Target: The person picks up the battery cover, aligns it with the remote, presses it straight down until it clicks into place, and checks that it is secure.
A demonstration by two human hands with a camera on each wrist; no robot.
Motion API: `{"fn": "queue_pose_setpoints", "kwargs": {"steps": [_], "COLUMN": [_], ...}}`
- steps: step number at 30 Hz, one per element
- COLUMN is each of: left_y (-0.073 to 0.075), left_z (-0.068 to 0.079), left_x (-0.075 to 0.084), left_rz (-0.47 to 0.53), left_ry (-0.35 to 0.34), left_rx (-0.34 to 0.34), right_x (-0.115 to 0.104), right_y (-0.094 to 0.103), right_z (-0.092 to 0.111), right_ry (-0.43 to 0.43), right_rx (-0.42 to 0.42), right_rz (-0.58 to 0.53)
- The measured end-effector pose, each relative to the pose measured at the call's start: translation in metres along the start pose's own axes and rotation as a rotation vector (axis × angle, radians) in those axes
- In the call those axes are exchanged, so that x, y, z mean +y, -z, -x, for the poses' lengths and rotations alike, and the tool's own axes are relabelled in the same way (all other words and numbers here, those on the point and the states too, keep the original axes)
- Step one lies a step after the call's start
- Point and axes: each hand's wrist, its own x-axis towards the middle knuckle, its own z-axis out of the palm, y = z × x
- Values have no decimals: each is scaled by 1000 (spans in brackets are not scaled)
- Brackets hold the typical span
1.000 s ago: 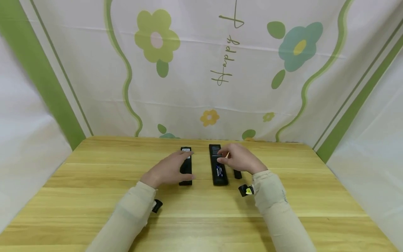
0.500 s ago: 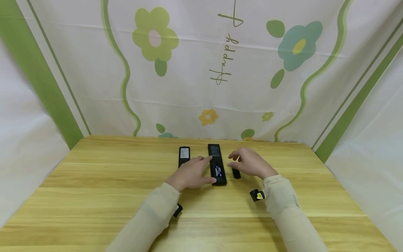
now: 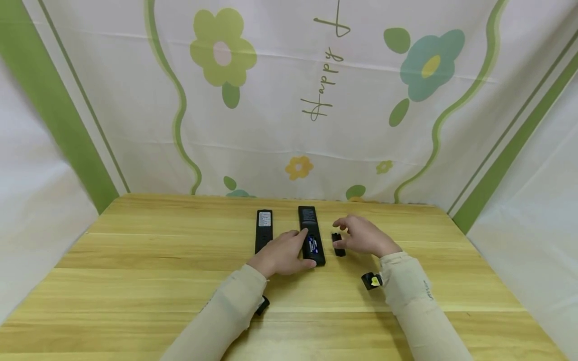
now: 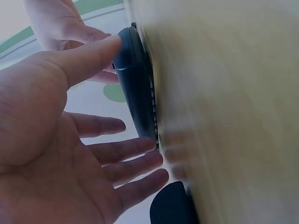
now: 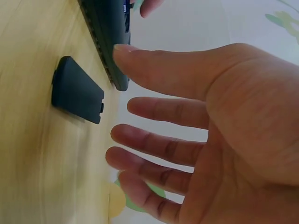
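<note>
A black remote control (image 3: 315, 233) lies back up, its battery compartment uncovered and blue-and-white batteries (image 3: 313, 244) inside. My left hand (image 3: 283, 253) is at its left side; in the left wrist view the thumb (image 4: 96, 58) touches the remote's near end, while the other fingers are straight. To the right, a small black battery cover (image 5: 77, 91) lies on the table. My right hand (image 3: 365, 235) hovers over that cover, fingers spread and loosely bent, holding nothing; in the head view its thumb overlaps the cover.
A second black remote (image 3: 264, 233) with a white label lies to the left, its near end hidden by my left hand. Dark wrist cameras (image 3: 372, 281) sit under both sleeves. A flowered cloth (image 3: 271, 125) hangs behind the wooden table (image 3: 135, 281).
My left hand has moved right, from the labelled remote to the one with batteries. My right hand has left that remote and shifted right to the battery cover.
</note>
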Motion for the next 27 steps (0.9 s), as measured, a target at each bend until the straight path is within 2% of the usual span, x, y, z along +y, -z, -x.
{"fn": "queue_pose_setpoints", "kwargs": {"steps": [6, 14, 27], "left_y": [-1, -2, -2], "left_z": [0, -1, 0], "left_x": [0, 1, 3], "left_rz": [0, -6, -8], "left_ry": [4, -6, 12], "left_rx": [-7, -13, -24], "right_x": [2, 4, 6], "right_y": [-4, -9, -11], "right_z": [-1, -2, -2], "right_ry": [-58, -89, -55], "right_rx": [-55, -113, -105], "right_rz": [18, 73, 73]}}
